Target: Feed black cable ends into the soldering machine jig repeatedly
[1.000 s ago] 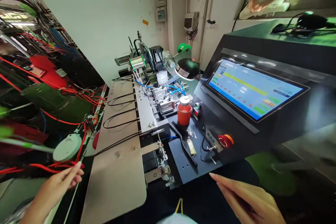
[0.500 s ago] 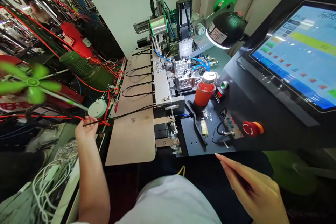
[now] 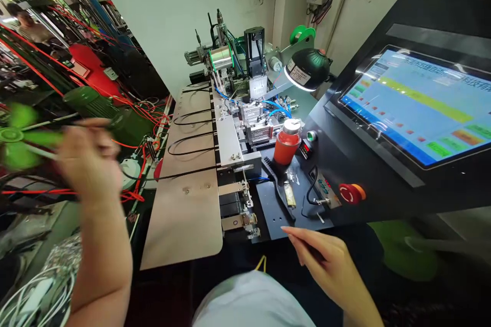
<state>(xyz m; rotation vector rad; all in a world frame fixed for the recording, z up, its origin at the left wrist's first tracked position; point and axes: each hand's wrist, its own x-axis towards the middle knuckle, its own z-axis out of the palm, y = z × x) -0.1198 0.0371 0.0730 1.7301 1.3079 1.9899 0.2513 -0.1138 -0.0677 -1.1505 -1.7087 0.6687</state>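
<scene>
Now, head view: nearest black cable (image 3: 184, 173) crosses tan plate (image 3: 184, 230), right edge to past left edge, toward left hand (image 3: 88, 163). Probably light, springy, not fragile; best hold likely a pinch toward its left end. Left hand curled, blurred; can't tell if gripping. Right hand (image 3: 322, 255), fingertips together, nothing visible between, by bench's (image 3: 266, 204) front edge, well apart from cable.
</scene>
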